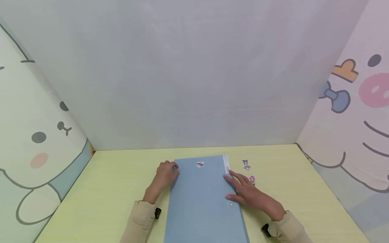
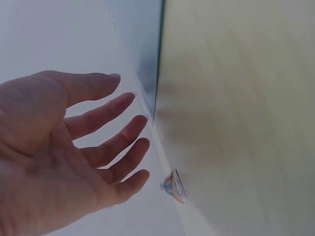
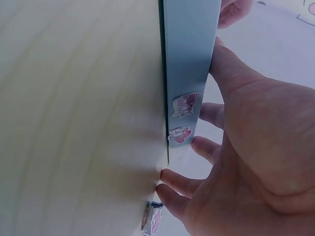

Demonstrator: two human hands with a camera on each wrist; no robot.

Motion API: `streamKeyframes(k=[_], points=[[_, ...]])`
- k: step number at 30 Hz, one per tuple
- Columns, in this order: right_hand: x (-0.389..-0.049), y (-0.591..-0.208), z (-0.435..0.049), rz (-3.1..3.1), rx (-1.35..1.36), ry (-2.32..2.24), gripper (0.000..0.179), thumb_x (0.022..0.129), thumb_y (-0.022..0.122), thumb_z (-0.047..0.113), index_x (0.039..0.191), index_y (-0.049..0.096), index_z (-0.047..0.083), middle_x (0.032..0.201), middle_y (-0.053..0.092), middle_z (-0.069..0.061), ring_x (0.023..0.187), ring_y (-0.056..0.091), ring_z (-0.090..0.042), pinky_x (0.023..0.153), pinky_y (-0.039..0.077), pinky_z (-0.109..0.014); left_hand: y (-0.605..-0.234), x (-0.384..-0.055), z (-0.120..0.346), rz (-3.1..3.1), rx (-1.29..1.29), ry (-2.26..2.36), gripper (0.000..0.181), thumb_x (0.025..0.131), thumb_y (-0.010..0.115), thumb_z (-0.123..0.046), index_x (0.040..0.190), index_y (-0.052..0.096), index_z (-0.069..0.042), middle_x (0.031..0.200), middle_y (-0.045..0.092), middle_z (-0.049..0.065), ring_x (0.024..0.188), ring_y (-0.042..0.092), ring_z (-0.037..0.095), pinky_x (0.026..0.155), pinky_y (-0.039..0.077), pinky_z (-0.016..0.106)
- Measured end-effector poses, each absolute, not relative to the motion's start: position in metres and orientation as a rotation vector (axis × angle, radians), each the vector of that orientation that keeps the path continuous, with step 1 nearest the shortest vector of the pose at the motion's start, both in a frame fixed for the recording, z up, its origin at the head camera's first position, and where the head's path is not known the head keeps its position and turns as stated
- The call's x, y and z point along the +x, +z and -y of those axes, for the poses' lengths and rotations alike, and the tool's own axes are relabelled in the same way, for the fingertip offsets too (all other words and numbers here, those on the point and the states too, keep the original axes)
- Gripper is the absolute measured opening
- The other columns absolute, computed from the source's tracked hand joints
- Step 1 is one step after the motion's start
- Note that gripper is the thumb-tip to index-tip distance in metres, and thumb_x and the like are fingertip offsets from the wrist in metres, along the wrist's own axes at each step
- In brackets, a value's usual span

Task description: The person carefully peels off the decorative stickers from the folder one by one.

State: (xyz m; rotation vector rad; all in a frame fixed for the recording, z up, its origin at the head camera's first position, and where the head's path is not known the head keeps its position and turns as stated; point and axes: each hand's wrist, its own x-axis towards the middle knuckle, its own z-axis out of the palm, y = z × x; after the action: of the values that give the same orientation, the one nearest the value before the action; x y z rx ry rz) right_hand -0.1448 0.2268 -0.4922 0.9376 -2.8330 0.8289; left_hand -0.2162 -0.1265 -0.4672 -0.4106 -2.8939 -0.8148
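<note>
A light-blue file folder (image 1: 203, 195) lies on the table, with a character sticker (image 1: 200, 164) near its far edge and a white barcode label (image 1: 226, 164) at its far right corner. My left hand (image 1: 165, 174) is at the folder's far left corner, its fingers loosely bent in the left wrist view; whether they touch the edge I cannot tell. Over the folder's right edge my right hand (image 1: 247, 192) rests with spread fingers, fingertips on the cover. In the right wrist view, two stickers (image 3: 186, 104) show on the folder's blue side (image 3: 189, 64).
Right of the folder, cut-out character stickers (image 1: 246, 164) lie on the pale yellow table (image 1: 282, 179), and another sticker (image 1: 252, 179) sits beside the right hand. A grey-white wall (image 1: 194, 74) stands behind, with cartoon-printed panels (image 1: 358, 135) on both sides.
</note>
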Motion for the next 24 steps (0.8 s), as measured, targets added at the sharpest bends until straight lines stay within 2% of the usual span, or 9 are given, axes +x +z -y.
streamKeyframes(k=[6, 16, 24], points=[[-0.144, -0.485, -0.225, 2.916, 0.909, 0.91, 0.071, 0.1, 0.066, 0.04, 0.156, 0.041, 0.004, 0.161, 0.031, -0.025, 0.143, 0.033, -0.049, 0.104, 0.034, -0.072, -0.471, -0.218, 0.118, 2.87, -0.472, -0.844, 0.013, 0.092, 0.072, -0.005, 0.105, 0.072, 0.0, 0.104, 0.065, 0.017, 0.099, 0.057, 0.038, 0.09, 0.044, 0.056], [-0.142, -0.48, -0.225, 2.948, 0.901, 0.9, 0.071, 0.101, 0.064, 0.042, 0.156, 0.041, 0.004, 0.161, 0.031, -0.025, 0.143, 0.033, -0.047, 0.105, 0.035, -0.07, -0.475, -0.222, 0.103, 2.874, -0.513, -0.892, 0.021, 0.089, 0.075, -0.002, 0.109, 0.069, 0.003, 0.097, 0.054, 0.013, 0.091, 0.05, 0.029, 0.083, 0.044, 0.05], [-0.141, -0.479, -0.225, 2.955, 0.887, 0.898, 0.071, 0.101, 0.064, 0.042, 0.156, 0.041, 0.003, 0.161, 0.031, -0.025, 0.143, 0.033, -0.047, 0.105, 0.035, -0.07, -0.473, -0.226, 0.09, 2.888, -0.52, -0.847, 0.024, 0.091, 0.074, -0.004, 0.113, 0.067, 0.003, 0.101, 0.056, 0.013, 0.09, 0.051, 0.025, 0.083, 0.049, 0.047]])
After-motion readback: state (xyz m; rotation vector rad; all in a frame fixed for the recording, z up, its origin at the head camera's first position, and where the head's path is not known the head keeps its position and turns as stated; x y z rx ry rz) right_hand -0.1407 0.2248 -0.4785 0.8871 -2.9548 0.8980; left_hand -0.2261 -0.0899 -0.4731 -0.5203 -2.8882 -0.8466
